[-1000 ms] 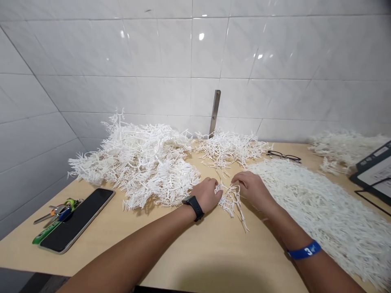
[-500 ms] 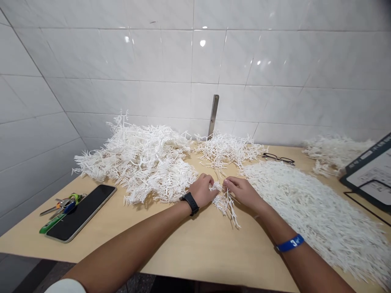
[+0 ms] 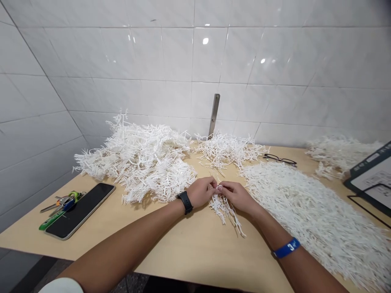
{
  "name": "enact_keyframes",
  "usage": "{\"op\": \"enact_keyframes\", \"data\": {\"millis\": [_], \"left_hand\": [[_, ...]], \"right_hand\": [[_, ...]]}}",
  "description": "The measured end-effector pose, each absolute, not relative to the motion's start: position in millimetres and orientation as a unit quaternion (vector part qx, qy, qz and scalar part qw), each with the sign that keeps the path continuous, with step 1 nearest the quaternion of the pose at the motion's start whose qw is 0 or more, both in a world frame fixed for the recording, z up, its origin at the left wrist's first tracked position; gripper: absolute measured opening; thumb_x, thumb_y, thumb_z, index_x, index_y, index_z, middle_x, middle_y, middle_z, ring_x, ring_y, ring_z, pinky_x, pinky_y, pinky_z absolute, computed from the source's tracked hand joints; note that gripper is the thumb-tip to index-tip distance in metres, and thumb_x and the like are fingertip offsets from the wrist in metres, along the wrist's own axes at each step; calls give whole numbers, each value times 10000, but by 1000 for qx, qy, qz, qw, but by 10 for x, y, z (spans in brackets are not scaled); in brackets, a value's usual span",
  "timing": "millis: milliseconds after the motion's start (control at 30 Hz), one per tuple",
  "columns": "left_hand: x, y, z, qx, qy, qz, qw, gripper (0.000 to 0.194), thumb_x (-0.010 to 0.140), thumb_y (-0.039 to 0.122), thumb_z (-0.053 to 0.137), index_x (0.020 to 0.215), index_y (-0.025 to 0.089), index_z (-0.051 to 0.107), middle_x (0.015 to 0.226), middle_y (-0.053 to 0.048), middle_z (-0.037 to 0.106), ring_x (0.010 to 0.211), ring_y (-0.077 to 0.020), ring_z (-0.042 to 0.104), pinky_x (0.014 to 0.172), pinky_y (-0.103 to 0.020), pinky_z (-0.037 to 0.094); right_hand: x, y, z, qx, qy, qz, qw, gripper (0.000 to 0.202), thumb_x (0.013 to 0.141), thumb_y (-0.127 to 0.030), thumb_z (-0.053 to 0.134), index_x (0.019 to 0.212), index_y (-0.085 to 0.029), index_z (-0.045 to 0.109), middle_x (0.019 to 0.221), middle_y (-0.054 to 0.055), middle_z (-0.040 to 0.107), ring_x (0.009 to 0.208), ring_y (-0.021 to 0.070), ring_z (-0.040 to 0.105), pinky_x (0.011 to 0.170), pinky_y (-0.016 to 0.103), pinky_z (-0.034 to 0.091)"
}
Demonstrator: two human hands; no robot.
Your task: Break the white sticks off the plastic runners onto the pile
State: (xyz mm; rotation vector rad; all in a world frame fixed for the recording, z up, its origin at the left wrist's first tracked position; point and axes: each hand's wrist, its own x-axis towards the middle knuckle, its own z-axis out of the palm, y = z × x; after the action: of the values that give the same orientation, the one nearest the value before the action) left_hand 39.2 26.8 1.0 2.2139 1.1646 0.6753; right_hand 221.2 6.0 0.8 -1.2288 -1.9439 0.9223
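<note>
My left hand, with a black watch at its wrist, pinches a white branched piece near its top. Fingertips of my right hand close on the same piece, right beside the left fingertips. Thin white strands hang from between the hands toward the tabletop. To the left lies a large heap of white branched pieces. Behind the hands is a smaller branched heap. A broad pile of small white pieces spreads out on the right, next to my right forearm.
A phone and keys with a green strap lie at the left of the wooden table. Glasses, another white heap and a dark-framed board are at the right. A metal bar stands at the wall.
My hands have come together, and their fingertips now meet at the piece's top. The hanging strands have shifted slightly down and right.
</note>
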Motion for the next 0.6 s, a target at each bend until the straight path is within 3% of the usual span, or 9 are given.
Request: {"op": "enact_keyframes", "data": {"millis": [100,200,300,500,600], "left_hand": [[367,294,-7,827,417,238,294,141,877,304,510,887,188,590,784,2,668,685,-130,559,617,-233,371],[373,263,-12,848,405,226,256,150,889,260,456,919,193,586,780,-10,662,678,-140,558,606,-241,354],[408,210,-9,860,411,211,217,154,863,237,456,931,195,587,771,-17,655,659,-150,552,584,-252,326],[423,224,-16,869,391,191,234,140,871,266,447,867,188,563,729,-3,612,626,-137,509,570,-250,313],[386,281,-14,890,344,181,237,168,901,302,445,875,184,562,779,-18,617,703,-151,522,632,-255,345]], "right_hand": [[2223,80,-7,-481,-738,343,327,341,883,-460,476,732,-187,614,637,-14,544,633,153,477,602,265,364],[2212,94,-22,-481,-736,344,330,286,868,-445,517,769,-190,600,663,-21,554,627,143,477,588,256,357],[2196,95,-34,-486,-743,331,320,268,857,-401,535,687,-193,533,624,-34,506,605,132,439,571,250,326],[2243,94,-10,-483,-750,351,285,327,893,-412,471,652,-191,468,607,-41,404,591,119,354,556,256,270],[2297,95,13,-454,-760,385,261,361,908,-450,455,676,-179,509,629,-29,424,611,121,363,580,262,283]]}}
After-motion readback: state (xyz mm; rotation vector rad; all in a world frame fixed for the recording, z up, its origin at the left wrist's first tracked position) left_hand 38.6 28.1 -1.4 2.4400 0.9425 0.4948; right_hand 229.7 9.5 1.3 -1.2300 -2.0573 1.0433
